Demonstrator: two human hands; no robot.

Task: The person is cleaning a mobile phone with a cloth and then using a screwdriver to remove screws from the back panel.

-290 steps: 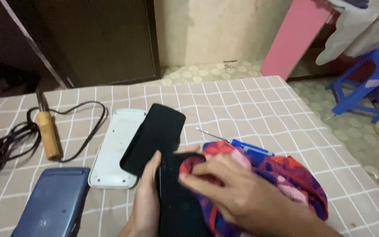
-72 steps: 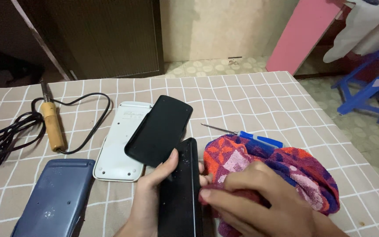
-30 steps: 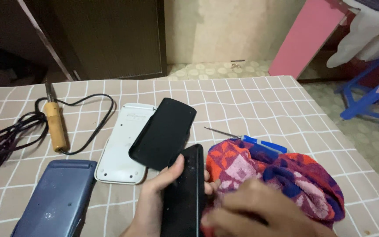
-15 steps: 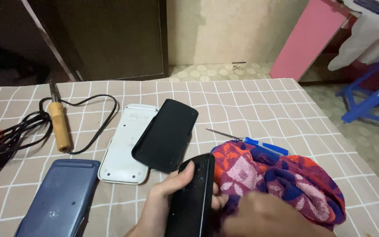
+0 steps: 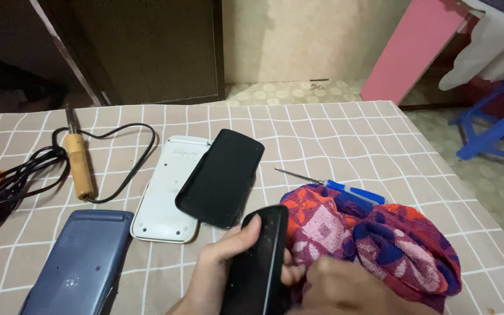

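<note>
My left hand grips a black device at the near edge of the surface. My right hand presses a colourful cloth against it. Beyond lie a black cover overlapping a white case, a blue screwdriver and, toward the left edge, a soldering iron.

We see dim, even indoor light, soft shadows, no glare; our right hand blurs at the bottom edge.
</note>
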